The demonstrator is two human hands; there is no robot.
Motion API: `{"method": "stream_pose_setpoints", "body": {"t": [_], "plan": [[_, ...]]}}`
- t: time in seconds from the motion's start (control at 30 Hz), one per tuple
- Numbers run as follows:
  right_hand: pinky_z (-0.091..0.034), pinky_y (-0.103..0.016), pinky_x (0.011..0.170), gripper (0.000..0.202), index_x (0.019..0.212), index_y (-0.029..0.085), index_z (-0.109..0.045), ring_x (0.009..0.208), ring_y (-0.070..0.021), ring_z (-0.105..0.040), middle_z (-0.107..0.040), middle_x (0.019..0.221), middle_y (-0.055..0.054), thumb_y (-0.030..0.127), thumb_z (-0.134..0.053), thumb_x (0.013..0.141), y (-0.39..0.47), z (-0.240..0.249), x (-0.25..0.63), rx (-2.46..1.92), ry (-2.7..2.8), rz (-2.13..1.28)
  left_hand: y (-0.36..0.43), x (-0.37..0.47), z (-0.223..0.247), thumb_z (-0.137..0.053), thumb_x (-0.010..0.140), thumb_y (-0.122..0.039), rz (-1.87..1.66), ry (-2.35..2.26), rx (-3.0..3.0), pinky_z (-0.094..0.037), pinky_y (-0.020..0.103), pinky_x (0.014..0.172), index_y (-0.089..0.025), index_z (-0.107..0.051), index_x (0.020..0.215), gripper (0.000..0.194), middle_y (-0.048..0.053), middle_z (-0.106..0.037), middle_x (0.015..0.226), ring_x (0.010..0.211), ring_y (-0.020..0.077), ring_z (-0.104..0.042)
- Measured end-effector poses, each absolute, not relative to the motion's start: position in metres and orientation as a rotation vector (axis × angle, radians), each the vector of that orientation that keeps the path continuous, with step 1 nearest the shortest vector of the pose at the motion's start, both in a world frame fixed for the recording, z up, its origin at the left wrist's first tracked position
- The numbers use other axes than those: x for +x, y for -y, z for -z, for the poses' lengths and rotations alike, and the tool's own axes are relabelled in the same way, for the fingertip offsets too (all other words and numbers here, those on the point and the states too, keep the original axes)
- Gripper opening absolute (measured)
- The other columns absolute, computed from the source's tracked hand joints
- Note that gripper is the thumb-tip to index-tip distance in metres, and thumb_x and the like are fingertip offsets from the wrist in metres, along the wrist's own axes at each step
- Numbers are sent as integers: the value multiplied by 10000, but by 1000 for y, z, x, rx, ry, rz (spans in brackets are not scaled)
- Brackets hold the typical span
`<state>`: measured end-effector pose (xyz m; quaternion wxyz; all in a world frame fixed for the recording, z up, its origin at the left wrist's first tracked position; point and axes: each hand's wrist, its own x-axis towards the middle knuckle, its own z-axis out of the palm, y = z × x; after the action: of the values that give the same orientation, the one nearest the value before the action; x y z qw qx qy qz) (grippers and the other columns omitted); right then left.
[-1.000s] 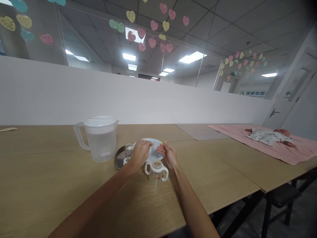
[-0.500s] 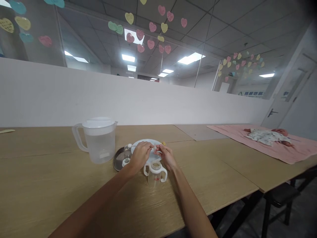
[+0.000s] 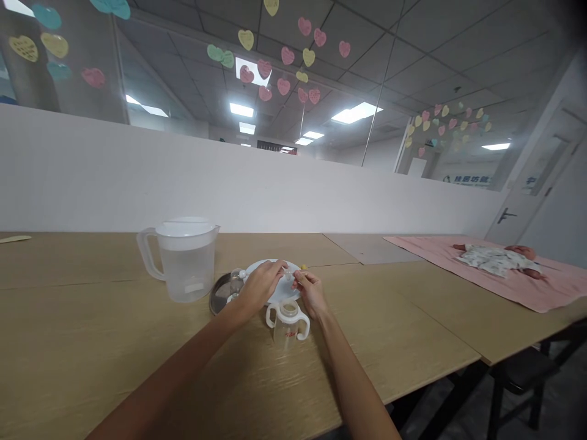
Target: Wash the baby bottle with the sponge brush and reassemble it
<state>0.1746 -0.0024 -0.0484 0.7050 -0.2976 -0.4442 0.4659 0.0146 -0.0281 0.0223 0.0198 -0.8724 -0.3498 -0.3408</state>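
Over the white plate (image 3: 280,296), my left hand (image 3: 262,284) and my right hand (image 3: 310,288) are close together with fingertips pinched. Between them is a small translucent piece (image 3: 288,275), too small to name surely; both hands appear to grip it. A white knob (image 3: 242,274) shows just left of my left hand; whether it belongs to something in that hand is unclear. Below my hands a clear baby bottle (image 3: 287,330) with two white handles stands upright, its top uncapped. Left of my left hand, a dark round tray (image 3: 220,292) bears a small clear container (image 3: 236,282), partly hidden.
A lidded, translucent pitcher (image 3: 188,263) with liquid stands at the left. On a pink cloth (image 3: 413,256) at the right lies a baby doll (image 3: 498,260). A small yellow thing (image 3: 303,267) sits by the plate's far edge. A dark stool (image 3: 523,370) stands below the table.
The camera view has shifted slightly. My fingertips have moved a little around the small translucent piece, and the white knob by my left hand sits slightly lower. Pitcher and bottle stay put.
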Motion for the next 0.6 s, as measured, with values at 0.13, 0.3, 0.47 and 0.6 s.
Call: {"method": "stream_pose_setpoints", "body": {"t": [0.13, 0.3, 0.47, 0.6], "plan": [[-407, -220, 552, 309, 588, 161, -621, 520, -79, -490, -542, 552, 33, 436, -759, 611, 2, 51, 173, -652, 1075, -1049, 30, 13, -26, -389, 907, -170, 982, 1076, -2737, -450, 300, 788, -181, -533, 1018, 182, 57, -643, 962, 903, 185, -585], [-403, -206, 531, 294, 626, 154, -649, 521, -62, -462, -586, 625, 12, 413, -781, 578, 0, 52, 179, -658, 875, -1023, 33, 9, -34, -365, 911, -162, 848, 1136, -2705, -456, 297, 751, -160, -529, 1053, 216, 79, -648, 965, 870, 194, -601], [-408, -183, 498, 250, 634, 148, -652, 523, -55, -468, -605, 653, 12, 346, -791, 567, -5, 53, 191, -630, 767, -1011, 35, 6, -41, -360, 921, -192, 827, 1151, -2671, -461, 293, 732, -163, -552, 1050, 232, 79, -657, 948, 849, 196, -611], [-415, -164, 459, 228, 640, 160, -626, 508, -50, -470, -594, 636, 29, 310, -783, 574, -6, 53, 202, -589, 684, -1010, 37, 8, -44, -349, 926, -199, 872, 1108, -2685, -459, 272, 746, -177, -567, 1037, 246, 70, -660, 967, 865, 179, -610]]}}
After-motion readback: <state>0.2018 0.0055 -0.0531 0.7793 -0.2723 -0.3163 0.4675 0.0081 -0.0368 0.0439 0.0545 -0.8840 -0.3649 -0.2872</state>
